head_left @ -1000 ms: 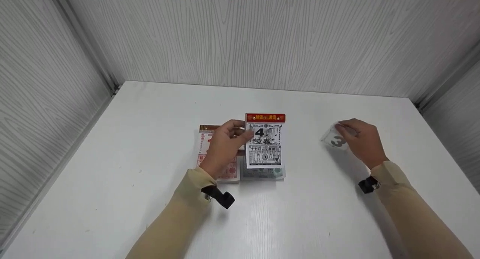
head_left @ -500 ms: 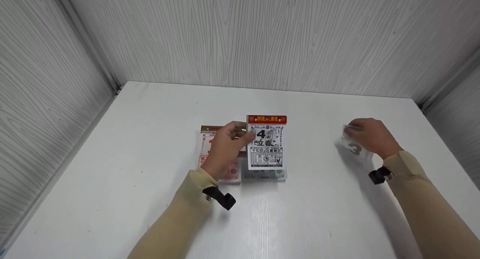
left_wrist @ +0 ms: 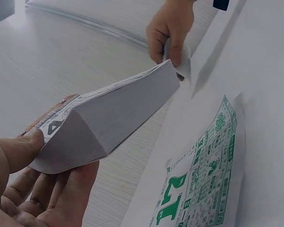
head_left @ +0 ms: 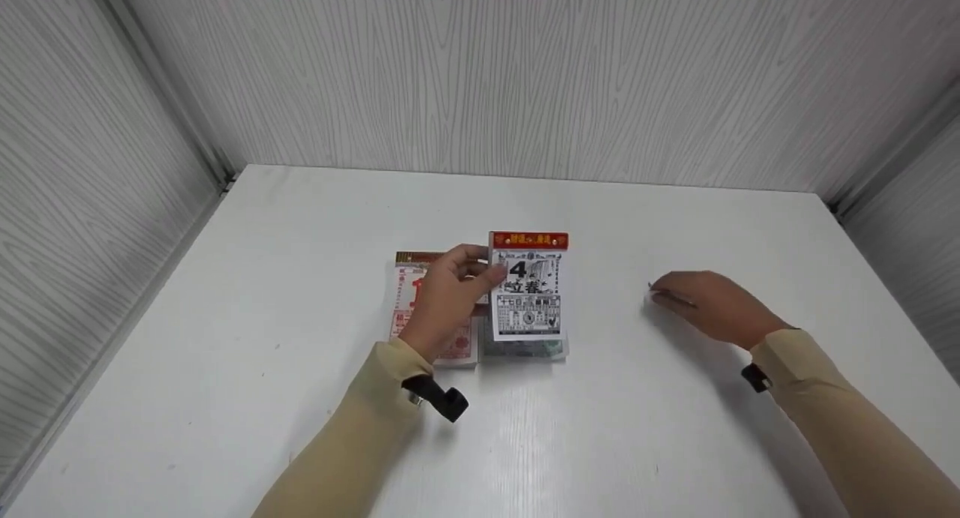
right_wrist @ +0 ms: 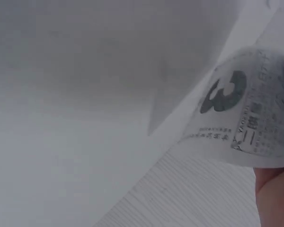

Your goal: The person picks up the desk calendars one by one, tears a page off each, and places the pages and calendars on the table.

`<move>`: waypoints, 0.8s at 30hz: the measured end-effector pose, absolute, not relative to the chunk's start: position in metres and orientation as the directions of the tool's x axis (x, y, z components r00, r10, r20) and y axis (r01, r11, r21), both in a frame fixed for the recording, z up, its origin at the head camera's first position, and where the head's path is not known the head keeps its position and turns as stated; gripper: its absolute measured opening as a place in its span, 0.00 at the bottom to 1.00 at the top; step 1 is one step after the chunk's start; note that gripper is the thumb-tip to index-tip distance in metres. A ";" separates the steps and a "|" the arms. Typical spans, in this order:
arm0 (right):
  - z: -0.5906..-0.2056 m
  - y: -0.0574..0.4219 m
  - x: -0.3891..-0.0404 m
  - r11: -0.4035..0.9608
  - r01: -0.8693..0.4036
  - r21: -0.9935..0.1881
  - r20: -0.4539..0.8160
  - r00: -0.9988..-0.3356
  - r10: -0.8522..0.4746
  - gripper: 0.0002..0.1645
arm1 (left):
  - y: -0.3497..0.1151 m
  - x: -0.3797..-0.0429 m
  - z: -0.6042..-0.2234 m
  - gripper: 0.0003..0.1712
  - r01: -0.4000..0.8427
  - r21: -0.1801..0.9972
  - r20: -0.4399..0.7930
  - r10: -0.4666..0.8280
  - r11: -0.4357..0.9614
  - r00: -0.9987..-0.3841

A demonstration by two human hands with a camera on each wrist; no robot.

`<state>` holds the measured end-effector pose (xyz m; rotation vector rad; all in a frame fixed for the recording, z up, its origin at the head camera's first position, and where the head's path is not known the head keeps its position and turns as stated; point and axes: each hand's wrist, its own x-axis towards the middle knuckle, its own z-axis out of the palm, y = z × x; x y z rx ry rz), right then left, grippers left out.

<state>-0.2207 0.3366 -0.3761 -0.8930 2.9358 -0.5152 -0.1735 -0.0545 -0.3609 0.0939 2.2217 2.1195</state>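
Note:
My left hand (head_left: 442,300) grips the left edge of a thick tear-off calendar (head_left: 529,285), thumb on its front and fingers behind. A red header tops the calendar, and its front page bears a black "4". In the left wrist view the thick page block tilts above the table. To the right, my right hand (head_left: 712,304) pinches a torn-off calendar sheet (right_wrist: 227,109), thin and curved, printed with a "3". From the head view that sheet is almost hidden by the fingers. The right hand is low over the table, apart from the calendar.
Under the left hand lies a red-printed calendar (head_left: 405,293), partly covered. Beside it, below the held calendar, is a green-printed calendar (left_wrist: 199,179). Both lie on the white table (head_left: 300,428), which has grey wood-grain panels (head_left: 480,76) around it.
My right hand first moves right with the torn sheet, then back left and nearer to me, the sheet turning out of sight in the head view. The left hand keeps its hold.

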 end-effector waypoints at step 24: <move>-0.379 0.339 -0.216 0.825 -0.382 -0.416 -0.157 -0.864 -0.479 0.34 | -0.054 -0.175 -0.363 0.19 -0.036 0.999 -0.039 0.098 0.029 -0.994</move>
